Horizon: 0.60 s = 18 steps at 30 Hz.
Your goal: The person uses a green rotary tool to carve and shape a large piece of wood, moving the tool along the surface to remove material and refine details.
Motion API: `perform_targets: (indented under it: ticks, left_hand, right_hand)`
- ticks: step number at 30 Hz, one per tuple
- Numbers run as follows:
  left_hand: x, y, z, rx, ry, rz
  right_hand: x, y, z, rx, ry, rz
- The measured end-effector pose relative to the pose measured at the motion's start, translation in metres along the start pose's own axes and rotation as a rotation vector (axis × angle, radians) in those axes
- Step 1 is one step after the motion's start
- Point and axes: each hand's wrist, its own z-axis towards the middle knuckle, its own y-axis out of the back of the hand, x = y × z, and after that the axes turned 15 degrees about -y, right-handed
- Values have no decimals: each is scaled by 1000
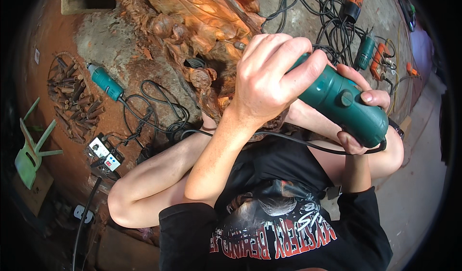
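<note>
Both of my hands are on a green electric die grinder (337, 100). My left hand (272, 73) wraps round its front end, fingers closed over the top. My right hand (378, 99) grips the rear of the body from the far side and below, with the thumb and fingers showing at its edges. A small grey bit (239, 45) pokes out past my left knuckles, close to the carved wood; whether it touches cannot be made out. The reddish-brown wood carving (192, 11) stands between my legs, with knobby and leaf-like relief. A black cord (298, 140) runs from the grinder's back across my lap.
Another green grinder (107, 83) lies at left beside a heap of brown sticks (72, 97). A white control box (99, 148) and a green stool (31, 155) are further left. At upper right lie tangled cables (332, 32), an orange power tool (354, 1) and a further green grinder (365, 50).
</note>
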Motion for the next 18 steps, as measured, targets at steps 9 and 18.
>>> perform_targets:
  ticks: [9, 18]
  left_hand:
    - [0, -1, -2, 17, 10, -21]
    - [1, -3, -1, 26, 15, -41]
  right_hand:
    - [-2, -3, -3, -34, -1, 37]
    - [1, -8, -7, -89, -42, 50]
